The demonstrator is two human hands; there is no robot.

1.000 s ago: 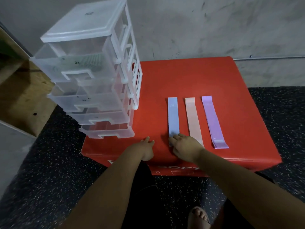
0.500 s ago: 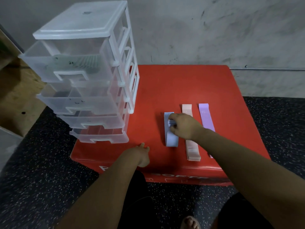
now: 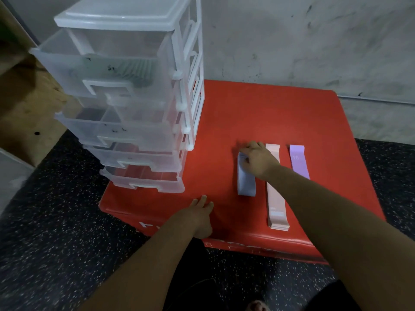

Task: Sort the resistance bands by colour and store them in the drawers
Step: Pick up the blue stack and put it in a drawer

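A gym: speckled rubber floor (image 3: 56, 221), red padded box (image 3: 269, 113), bare concrete wall (image 3: 292, 41)

The right hand (image 3: 258, 160) sits just right of frame centre, knuckles up, fingers curled on the blue band (image 3: 246, 184), its forearm running to the lower right. The left hand (image 3: 199, 215) lies lower centre, palm down, fingers straight.
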